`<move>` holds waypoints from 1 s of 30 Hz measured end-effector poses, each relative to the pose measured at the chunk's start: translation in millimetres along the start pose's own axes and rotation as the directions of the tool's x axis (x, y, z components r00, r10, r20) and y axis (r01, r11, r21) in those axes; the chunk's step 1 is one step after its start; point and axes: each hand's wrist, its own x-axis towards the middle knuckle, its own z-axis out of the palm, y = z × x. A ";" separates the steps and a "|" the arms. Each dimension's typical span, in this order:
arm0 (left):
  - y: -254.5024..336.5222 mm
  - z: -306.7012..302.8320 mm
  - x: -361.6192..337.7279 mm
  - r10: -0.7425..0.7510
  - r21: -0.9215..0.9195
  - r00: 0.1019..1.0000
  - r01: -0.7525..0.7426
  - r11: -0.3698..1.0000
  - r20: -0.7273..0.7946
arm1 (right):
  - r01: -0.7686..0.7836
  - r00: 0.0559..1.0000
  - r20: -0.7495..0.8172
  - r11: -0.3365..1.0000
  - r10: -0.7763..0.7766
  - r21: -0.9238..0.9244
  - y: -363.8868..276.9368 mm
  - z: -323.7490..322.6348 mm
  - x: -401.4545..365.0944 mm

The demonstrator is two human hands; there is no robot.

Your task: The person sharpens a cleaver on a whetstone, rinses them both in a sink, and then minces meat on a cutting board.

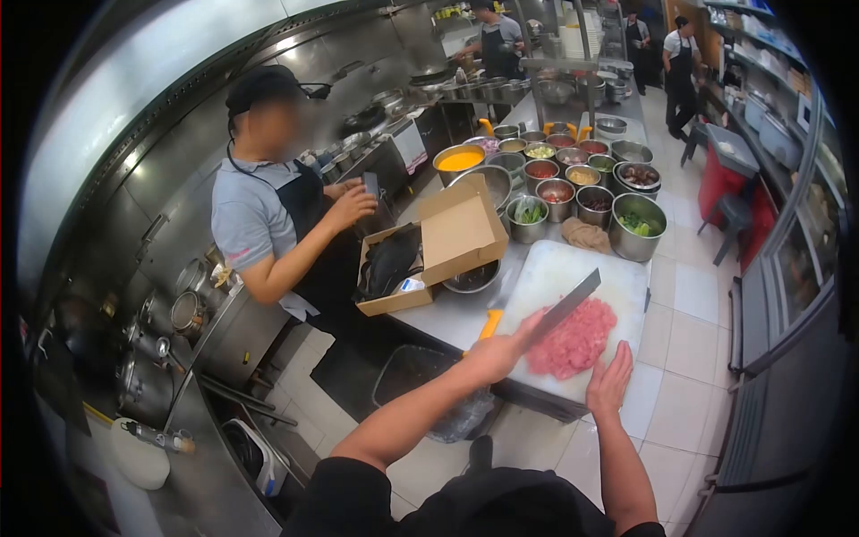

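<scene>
My left hand [499, 354] is closed round the handle of a cleaver [567, 307]. Its broad metal blade slants up over the left part of a pile of raw, pink chopped meat [580, 342]. The pile lies on a thick white cutting board [546, 266]. On the near right side of the board, my right hand [610, 379] rests with its fingers stretched out beside the meat and nothing in its grasp. An orange handle [490, 323] shows at the board's left edge.
Metal pots of ingredients, one with chopped greens [637, 224], crowd the counter beyond the board, near a brown cloth [586, 234]. To the left sit an open cardboard box [463, 234] and a co-worker [268, 192] holding a phone-like object. A lined bin [420, 380] stands below.
</scene>
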 end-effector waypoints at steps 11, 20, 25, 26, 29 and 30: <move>-15.9 20.5 13.6 -0.026 0.150 0.978 -0.005 0.989 0.206 | 0.013 0.999 -0.033 0.999 -0.011 0.053 1.8 -1.0 2.1; -52.3 38.7 29.1 -0.082 0.022 0.997 0.082 0.996 0.009 | 0.016 1.000 -0.020 0.999 -0.016 0.041 0.8 -1.8 0.8; -8.1 5.6 -0.2 -0.039 0.012 0.999 0.039 0.999 -0.035 | 0.006 1.000 0.009 1.000 -0.006 0.011 -2.3 -1.3 4.8; -10.0 16.3 1.2 -0.041 0.003 0.999 0.042 0.999 -0.028 | 0.004 1.000 0.021 1.000 -0.004 0.000 -1.2 -0.2 5.1; -11.7 4.7 9.0 0.036 0.104 0.999 -0.035 0.994 -0.005 | 0.008 1.000 0.004 0.999 -0.008 -0.041 9.5 11.0 -3.3; 1.6 -10.2 1.4 0.016 0.055 1.000 -0.016 0.998 -0.011 | 0.010 1.000 -0.020 0.998 -0.011 -0.062 13.6 11.1 -1.8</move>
